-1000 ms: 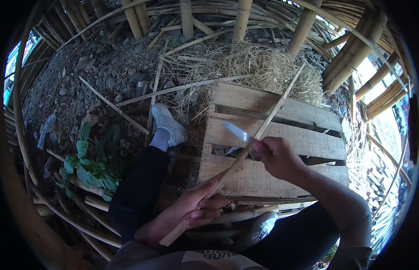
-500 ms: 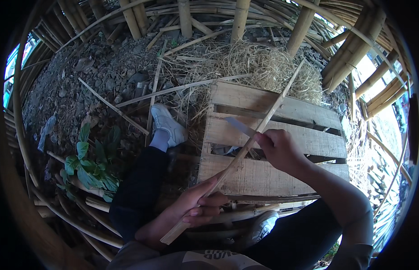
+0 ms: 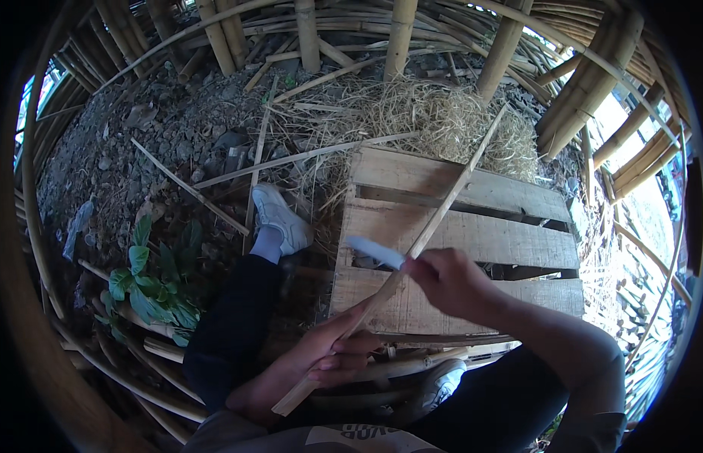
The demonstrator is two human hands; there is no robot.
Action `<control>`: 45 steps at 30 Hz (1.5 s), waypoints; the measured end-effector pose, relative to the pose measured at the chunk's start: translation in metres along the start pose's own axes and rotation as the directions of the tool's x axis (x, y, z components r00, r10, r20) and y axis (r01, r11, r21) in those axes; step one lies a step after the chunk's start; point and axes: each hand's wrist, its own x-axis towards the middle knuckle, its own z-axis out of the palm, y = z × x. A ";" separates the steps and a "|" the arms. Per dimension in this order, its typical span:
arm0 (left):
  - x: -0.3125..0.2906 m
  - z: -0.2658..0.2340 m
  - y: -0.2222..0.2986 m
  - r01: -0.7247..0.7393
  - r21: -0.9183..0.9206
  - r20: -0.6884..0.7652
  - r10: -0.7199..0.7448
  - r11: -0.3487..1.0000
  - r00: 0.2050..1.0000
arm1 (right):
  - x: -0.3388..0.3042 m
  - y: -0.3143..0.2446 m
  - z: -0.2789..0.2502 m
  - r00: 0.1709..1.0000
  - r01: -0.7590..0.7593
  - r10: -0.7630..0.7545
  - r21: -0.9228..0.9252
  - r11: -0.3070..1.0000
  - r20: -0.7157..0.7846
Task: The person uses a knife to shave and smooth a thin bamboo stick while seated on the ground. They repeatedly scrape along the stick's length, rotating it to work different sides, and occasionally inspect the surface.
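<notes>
A long split bamboo strip (image 3: 451, 195) slants from below my left hand up to the far right, over a slatted wooden crate (image 3: 472, 230). My left hand (image 3: 330, 349) is closed round its lower part, and the near end sticks out below the fingers. In my right hand (image 3: 451, 279) is a knife, its handle hidden in the closed fingers. The pale knife blade (image 3: 376, 251) points left and crosses the strip just beyond my left hand; it looks slightly blurred.
Pale shavings (image 3: 442, 113) are heaped behind the crate. Loose bamboo strips (image 3: 189, 187) lie on the stony soil at left, near a leafy green plant (image 3: 155, 291). Bamboo posts (image 3: 400, 38) stand along the back. My white shoe (image 3: 282, 219) rests left of the crate.
My right hand and the knife have slid down the strip, toward my left hand and nearer to me. The left hand keeps its hold almost in place.
</notes>
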 end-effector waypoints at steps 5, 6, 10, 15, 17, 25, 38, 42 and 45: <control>0.000 -0.003 0.001 -0.006 0.031 0.073 0.004 1.000 0.997 | -0.010 -0.011 0.015 0.990 0.069 -0.066 0.028 0.997 -0.122; 0.003 -0.004 -0.001 -0.003 0.053 0.094 -0.002 0.999 0.996 | -0.022 -0.019 0.019 0.989 0.137 -0.128 0.111 0.984 -0.078; -0.002 0.000 0.001 0.001 -0.003 0.007 -0.001 1.000 1.000 | 0.014 0.004 -0.014 0.989 -0.145 0.145 0.002 0.989 -0.007; 0.002 -0.008 -0.003 0.005 -0.048 0.115 0.000 0.999 0.993 | -0.020 -0.018 0.023 0.963 0.250 -0.236 0.107 0.962 -0.130; 0.004 -0.002 0.002 0.018 -0.013 0.068 -0.017 1.000 0.998 | -0.007 0.002 0.009 0.992 0.099 -0.095 0.042 0.994 -0.085; -0.001 -0.002 -0.002 -0.011 0.056 -0.002 0.011 0.998 1.000 | -0.008 -0.011 0.006 0.999 0.034 -0.035 0.048 0.998 0.010; 0.003 0.004 -0.001 -0.079 0.365 -0.041 0.101 0.928 0.994 | 0.012 0.011 -0.008 0.982 -0.186 0.187 0.016 0.982 -0.029; 0.004 0.014 -0.012 -0.072 0.685 -0.095 0.187 0.725 0.978 | 0.006 0.006 -0.009 0.925 -0.381 0.369 0.217 0.899 0.095; 0.008 0.034 -0.021 -0.014 0.759 -0.173 0.223 0.651 0.959 | 0.002 0.010 -0.009 0.907 -0.420 0.407 0.311 0.853 0.109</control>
